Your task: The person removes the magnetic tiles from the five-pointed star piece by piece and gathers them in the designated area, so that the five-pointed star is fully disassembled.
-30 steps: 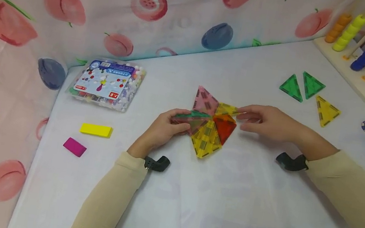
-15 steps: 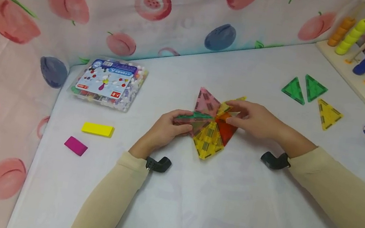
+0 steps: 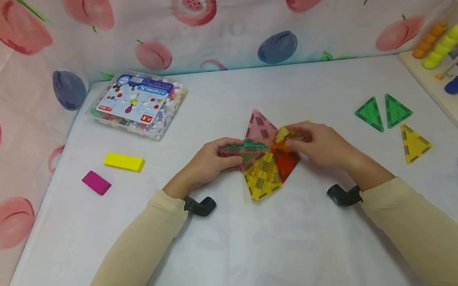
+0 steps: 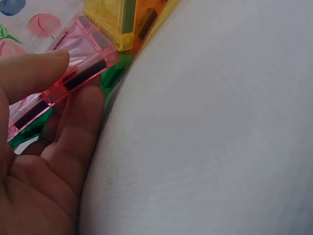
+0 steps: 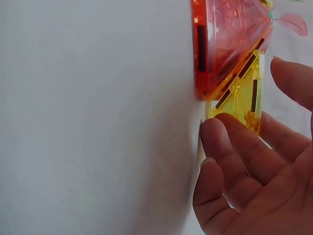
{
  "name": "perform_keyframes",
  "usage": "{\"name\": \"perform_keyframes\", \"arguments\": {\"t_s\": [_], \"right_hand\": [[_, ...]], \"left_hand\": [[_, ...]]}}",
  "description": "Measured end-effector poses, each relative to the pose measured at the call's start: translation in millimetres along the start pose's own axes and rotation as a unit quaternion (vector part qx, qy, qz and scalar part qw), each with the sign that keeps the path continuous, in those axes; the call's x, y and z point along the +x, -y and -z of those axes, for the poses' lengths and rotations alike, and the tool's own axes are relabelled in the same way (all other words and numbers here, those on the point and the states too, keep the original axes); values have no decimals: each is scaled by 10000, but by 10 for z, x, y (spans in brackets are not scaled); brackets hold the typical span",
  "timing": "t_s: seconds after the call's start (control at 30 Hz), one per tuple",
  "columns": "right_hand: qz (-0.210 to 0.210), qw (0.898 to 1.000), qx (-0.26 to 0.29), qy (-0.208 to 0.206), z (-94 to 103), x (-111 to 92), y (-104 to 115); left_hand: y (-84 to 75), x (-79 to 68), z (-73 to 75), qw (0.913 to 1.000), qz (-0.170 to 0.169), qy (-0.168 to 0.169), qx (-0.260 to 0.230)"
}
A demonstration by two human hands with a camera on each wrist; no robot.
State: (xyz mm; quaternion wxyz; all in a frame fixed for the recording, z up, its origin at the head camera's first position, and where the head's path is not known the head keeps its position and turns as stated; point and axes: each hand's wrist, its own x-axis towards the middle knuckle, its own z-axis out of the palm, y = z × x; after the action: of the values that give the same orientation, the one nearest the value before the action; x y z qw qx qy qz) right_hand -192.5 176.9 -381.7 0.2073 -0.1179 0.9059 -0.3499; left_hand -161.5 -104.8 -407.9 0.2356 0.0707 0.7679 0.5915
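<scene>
The left hand (image 3: pixel 205 162) pinches a translucent pink plastic triangular tile (image 4: pixel 83 49), its thumb on top and its fingers beneath, where a translucent green plastic tile (image 4: pixel 115 73) also shows. The right hand (image 3: pixel 323 143) has loosely bent fingers touching a translucent yellow plastic triangle (image 5: pixel 244 95), while its thumb stands just off it in the wrist view. Both tiles belong to a star-like cluster in the middle of the white-covered table (image 3: pixel 210 260). A red-orange tile (image 3: pixel 286 164) lies between the yellow triangle and a yellow kite-shaped section (image 3: pixel 263 176) on the near side; a pink point (image 3: pixel 260 125) juts from the far side. Well apart, to the right, lie two green triangles (image 3: pixel 370 113) and a loose yellow triangle (image 3: pixel 414 144).
</scene>
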Motion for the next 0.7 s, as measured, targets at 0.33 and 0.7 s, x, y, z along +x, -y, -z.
{"name": "perform_keyframes", "arguments": {"t_s": [0.33, 0.7], "right_hand": [[-314, 9931, 77, -1125, 332, -107, -186], [-488, 9914, -657, -1020, 737, -656, -604]], "left_hand": [[9, -8, -10, 9999, 33, 32, 155], [0, -7, 13, 9995, 67, -3, 314]]}}
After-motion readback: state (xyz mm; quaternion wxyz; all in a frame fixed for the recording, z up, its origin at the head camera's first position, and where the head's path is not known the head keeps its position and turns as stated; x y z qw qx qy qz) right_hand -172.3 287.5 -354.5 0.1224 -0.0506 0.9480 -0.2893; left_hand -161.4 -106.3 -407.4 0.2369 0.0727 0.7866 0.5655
